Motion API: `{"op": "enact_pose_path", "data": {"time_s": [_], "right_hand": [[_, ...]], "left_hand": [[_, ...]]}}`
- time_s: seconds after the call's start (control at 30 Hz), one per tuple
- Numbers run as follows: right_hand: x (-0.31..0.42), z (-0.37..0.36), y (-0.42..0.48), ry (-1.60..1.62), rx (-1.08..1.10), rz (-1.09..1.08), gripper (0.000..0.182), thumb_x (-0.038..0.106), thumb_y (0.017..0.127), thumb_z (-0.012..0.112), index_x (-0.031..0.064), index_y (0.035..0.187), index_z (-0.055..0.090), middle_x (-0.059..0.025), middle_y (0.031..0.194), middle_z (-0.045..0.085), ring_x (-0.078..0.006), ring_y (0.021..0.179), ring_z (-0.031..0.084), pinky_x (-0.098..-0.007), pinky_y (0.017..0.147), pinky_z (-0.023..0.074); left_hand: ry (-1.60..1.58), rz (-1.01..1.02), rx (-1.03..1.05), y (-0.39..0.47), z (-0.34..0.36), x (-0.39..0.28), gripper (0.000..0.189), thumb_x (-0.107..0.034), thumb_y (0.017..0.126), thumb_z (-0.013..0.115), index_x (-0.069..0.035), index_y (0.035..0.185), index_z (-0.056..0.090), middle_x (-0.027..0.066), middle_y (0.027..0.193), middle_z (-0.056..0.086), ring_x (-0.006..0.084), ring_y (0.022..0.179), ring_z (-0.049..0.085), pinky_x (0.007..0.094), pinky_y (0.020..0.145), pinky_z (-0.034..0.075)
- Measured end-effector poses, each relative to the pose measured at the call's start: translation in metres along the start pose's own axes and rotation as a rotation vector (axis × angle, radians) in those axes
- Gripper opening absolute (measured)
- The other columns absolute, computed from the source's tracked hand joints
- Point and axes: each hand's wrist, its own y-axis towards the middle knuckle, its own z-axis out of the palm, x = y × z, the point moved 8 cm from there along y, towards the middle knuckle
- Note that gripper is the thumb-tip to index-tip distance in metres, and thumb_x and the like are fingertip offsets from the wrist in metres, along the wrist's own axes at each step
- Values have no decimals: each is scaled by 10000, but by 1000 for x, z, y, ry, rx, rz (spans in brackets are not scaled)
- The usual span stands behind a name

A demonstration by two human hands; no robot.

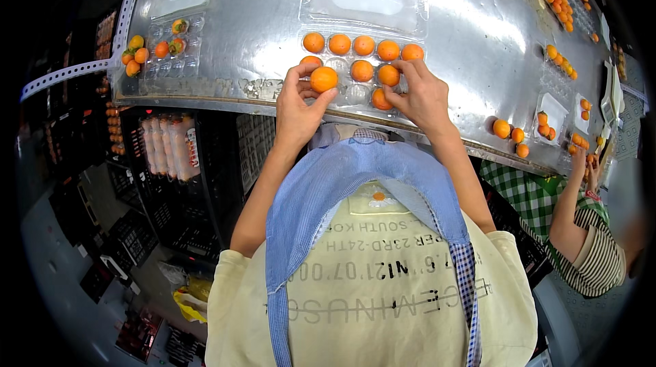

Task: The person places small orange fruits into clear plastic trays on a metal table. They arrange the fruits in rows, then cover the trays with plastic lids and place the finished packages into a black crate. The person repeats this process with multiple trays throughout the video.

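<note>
In front of me lies a clear plastic clamshell tray, its lid folded back on the far side. Several orange persimmons sit in its round cups, including a full far row. My left hand pinches a persimmon between thumb and fingers over the tray's left part, partly covering another one behind it. With thumb and index finger, my right hand grips a persimmon in the middle row. Its thumb also rests by a near-row persimmon. Bare cups show near the tray's middle.
Another clear tray with a few persimmons stands left, beside loose fruit at the metal table's edge. Three loose persimmons lie right. A co-worker's hands handle fruit farther right. Black crates stand below left.
</note>
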Motion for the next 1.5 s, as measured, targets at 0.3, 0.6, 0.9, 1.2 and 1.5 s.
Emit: {"op": "enact_pose_path", "data": {"time_s": [0.3, 0.6, 0.9, 1.2, 1.5], "right_hand": [[18, -2, 1, -1, 145, -37, 399, 219, 656, 747, 83, 1003, 603, -54, 853, 554, -222, 699, 611, -341, 573, 494], [29, 13, -19, -91, 221, -186, 430, 184, 621, 750, 69, 1001, 583, -63, 861, 558, -225, 698, 611, -340, 612, 499], [-12, 18, -30, 694, 409, 492, 393, 202, 769, 706, 7, 1094, 599, -30, 851, 627, -119, 687, 580, -253, 645, 473], [-7, 4, -31, 1226, 141, 427, 403, 108, 796, 693, -4, 1163, 572, -27, 977, 627, -48, 749, 523, -191, 660, 417], [-5, -6, -21, 1154, 113, 377, 378, 56, 782, 689, 19, 1142, 582, -23, 990, 611, -47, 742, 517, -191, 624, 419]], "left_hand": [[418, 124, 3, -3, -3, -12, 451, -47, 713, 706, -43, 1122, 515, 126, 1058, 533, 239, 849, 604, 325, 721, 501], [752, 424, 46, 9, 27, -34, 419, -90, 712, 691, -54, 1101, 540, 112, 1011, 561, 291, 951, 539, 372, 821, 455], [824, 424, -34, 12, 26, -27, 384, -110, 726, 698, -60, 1082, 562, 99, 973, 559, 287, 977, 513, 395, 809, 451], [-253, -349, 474, -4, 65, -23, 360, -297, 881, 620, -20, 1102, 556, 70, 920, 620, 134, 737, 571, 263, 628, 454], [-476, -126, 435, -5, 65, -32, 486, -27, 800, 677, -9, 1237, 464, 91, 1146, 577, 123, 917, 606, 259, 803, 501]]}}
